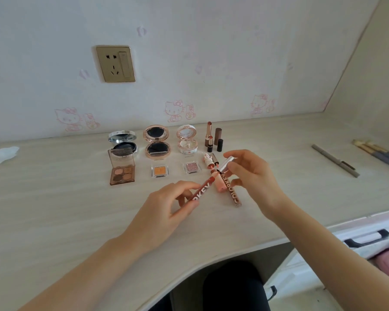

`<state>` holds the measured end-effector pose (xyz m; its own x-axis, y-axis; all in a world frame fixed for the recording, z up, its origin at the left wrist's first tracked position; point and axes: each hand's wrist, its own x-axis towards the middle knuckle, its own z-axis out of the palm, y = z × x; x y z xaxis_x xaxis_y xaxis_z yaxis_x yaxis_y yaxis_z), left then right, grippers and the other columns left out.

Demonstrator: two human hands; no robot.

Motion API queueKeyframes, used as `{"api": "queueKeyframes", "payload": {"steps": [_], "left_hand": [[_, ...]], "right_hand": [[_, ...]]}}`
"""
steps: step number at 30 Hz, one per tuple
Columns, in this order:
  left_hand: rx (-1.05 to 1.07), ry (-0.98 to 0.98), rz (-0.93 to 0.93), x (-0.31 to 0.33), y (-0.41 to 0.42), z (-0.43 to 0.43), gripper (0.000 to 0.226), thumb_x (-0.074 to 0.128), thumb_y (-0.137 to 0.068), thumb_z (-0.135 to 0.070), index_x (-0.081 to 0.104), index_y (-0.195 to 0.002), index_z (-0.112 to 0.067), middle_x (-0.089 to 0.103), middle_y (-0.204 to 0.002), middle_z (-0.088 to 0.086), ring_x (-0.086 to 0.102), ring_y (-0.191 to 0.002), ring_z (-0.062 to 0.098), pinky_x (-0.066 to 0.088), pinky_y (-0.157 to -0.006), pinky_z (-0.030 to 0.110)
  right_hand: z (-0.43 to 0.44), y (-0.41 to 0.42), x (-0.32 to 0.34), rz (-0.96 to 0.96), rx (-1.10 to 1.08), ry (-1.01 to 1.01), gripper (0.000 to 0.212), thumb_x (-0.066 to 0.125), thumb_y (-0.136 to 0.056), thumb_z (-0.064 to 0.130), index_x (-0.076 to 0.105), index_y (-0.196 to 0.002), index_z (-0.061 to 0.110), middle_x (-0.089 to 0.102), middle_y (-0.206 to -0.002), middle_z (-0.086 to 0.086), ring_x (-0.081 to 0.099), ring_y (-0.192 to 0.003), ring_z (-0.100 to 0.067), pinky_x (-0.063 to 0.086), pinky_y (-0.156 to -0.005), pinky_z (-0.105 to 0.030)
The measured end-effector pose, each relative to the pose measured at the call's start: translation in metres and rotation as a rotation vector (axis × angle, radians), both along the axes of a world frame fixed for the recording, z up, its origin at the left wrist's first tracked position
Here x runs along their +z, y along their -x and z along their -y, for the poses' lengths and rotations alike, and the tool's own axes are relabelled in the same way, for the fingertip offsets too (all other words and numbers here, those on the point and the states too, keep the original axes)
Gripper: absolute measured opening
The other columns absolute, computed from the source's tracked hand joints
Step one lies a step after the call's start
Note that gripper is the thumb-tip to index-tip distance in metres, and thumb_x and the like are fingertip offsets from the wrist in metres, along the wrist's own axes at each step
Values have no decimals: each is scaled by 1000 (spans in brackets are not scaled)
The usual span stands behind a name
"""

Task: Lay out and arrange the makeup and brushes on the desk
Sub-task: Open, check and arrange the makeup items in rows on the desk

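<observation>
Desk (54, 209) — 3 open compacts (157, 142) | left hand (164, 212) pinches gloss tube (202, 189) | right hand (254, 176) pinches silver cap (227, 163)

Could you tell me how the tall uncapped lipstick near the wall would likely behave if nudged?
The tall lipstick stands upright on a narrow base, so it would probably tip easily, perhaps knocking the shorter lipstick just in front. Its exposed bullet looks soft and may smear. Being round, it would likely roll.

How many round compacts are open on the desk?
3, in one back row: silver compact at left, its base partly behind the eyeshadow palette; rose-gold compact in the middle; pink-and-white compact at right. None looks hidden.
</observation>
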<state>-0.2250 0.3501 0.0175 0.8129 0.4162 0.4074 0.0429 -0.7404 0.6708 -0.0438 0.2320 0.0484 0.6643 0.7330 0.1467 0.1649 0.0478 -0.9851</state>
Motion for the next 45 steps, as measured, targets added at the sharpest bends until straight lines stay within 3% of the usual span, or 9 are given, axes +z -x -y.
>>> {"api": "queueKeyframes", "payload": {"steps": [4, 7, 9, 14, 18, 27, 33, 40, 45], "left_hand": [[-103, -103, -88, 4, -19, 17, 34, 57, -91, -38, 50, -123, -45, 57, -95, -17, 56, -97, 2, 45, -84, 19], [-165, -187, -110, 4, -37, 29, 35, 54, -92, -40, 55, -127, -35, 48, -98, -30, 46, -103, -8, 38, -87, 10], [-193, -230, -111, 4, -48, 35, 35, 54, -92, -40, 58, -126, -31, 46, -102, -29, 39, -106, -10, 34, -90, 9], [-219, -395, -133, -1, -76, 48, 44, 53, -91, -48, 54, -130, -28, 58, -110, -13, 37, -112, 4, 35, -94, 22], [-215, -490, -183, -6, -90, 50, 58, 49, -87, -61, 45, -137, -31, 56, -122, -13, 32, -121, 8, 28, -105, 29], [-158, -672, -55, -14, -109, 41, 64, 51, -79, -68, 60, -125, -24, 62, -104, -11, 49, -105, 15, 29, -98, 28], [-107, -694, -53, -18, -111, 35, 67, 49, -79, -72, 63, -122, -23, 66, -104, -12, 50, -108, 15, 38, -97, 34], [-39, -699, -45, -20, -114, 30, 68, 50, -77, -71, 67, -118, -19, 62, -106, -7, 49, -108, 19, 35, -99, 32], [-37, -664, -55, -21, -114, 26, 64, 51, -79, -67, 67, -118, -18, 56, -117, -3, 47, -117, 20, 36, -104, 36]], "right_hand": [[5, -18, 6, -12, 16, 54, 21, 52, -93, 6, 65, -109, 13, 68, -83, -3, 66, -82, -14, 54, -74, -34], [11, -32, 12, 23, 0, 91, 21, 53, -93, 10, 67, -108, 16, 67, -86, -5, 65, -83, -13, 55, -75, -33], [14, -41, 14, 42, -19, 99, 21, 54, -93, 12, 68, -106, 19, 66, -84, -3, 64, -81, -12, 54, -73, -31], [16, -62, 17, 70, -54, 139, 15, 62, -90, 19, 69, -102, 17, 63, -76, 3, 59, -71, -10, 51, -67, -27], [13, -75, 15, 59, -68, 171, 16, 63, -90, 22, 68, -103, 15, 62, -77, 2, 58, -70, -9, 51, -66, -26], [1, -94, 10, 100, -72, 248, 17, 61, -90, 23, 68, -103, 15, 64, -81, 2, 58, -69, -8, 50, -62, -21], [-20, -100, 8, 201, -60, 353, 18, 58, -91, 25, 68, -103, 16, 66, -82, 3, 57, -71, -8, 48, -61, -19], [-49, -105, 2, 284, -6, 439, 22, 58, -91, 29, 66, -107, 16, 68, -93, -4, 59, -75, -11, 45, -59, -19], [-61, -107, -3, 315, 30, 467, 21, 62, -88, 29, 68, -103, 16, 69, -86, 0, 60, -74, -9, 42, -62, -19]]}}
